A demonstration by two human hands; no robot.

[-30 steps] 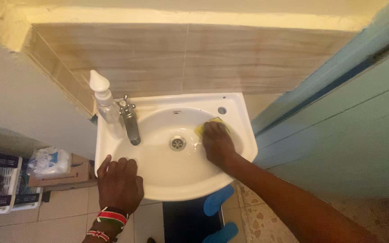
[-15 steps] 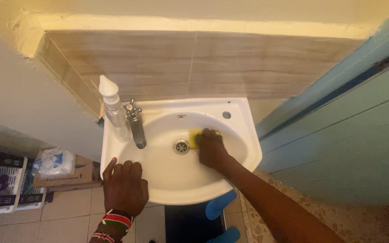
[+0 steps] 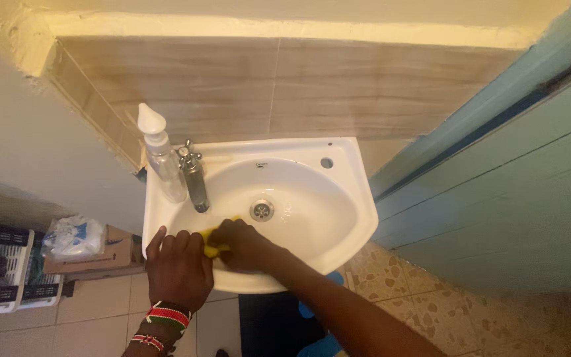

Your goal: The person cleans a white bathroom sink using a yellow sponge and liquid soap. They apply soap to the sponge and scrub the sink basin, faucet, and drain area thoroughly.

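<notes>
Yellow sponge sits pressed under our right hand, fingers closed over it, low on the near wall of the white basin; our left hand lies flat, fingers spread, on the rim, seemingly bracing us against the scrubbing.

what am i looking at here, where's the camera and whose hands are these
The camera sits on a person's head and looks down, so both hands are that person's own. Below is a small white wall sink with a drain in the bowl. A metal tap and a clear pump bottle stand on its left rim. The left hand, with beaded bracelets on the wrist, rests flat on the sink's front rim. The right hand presses a yellow sponge against the bowl's near left side, close to the left hand. On the floor at the left stand plastic baskets and a cardboard box.
</notes>
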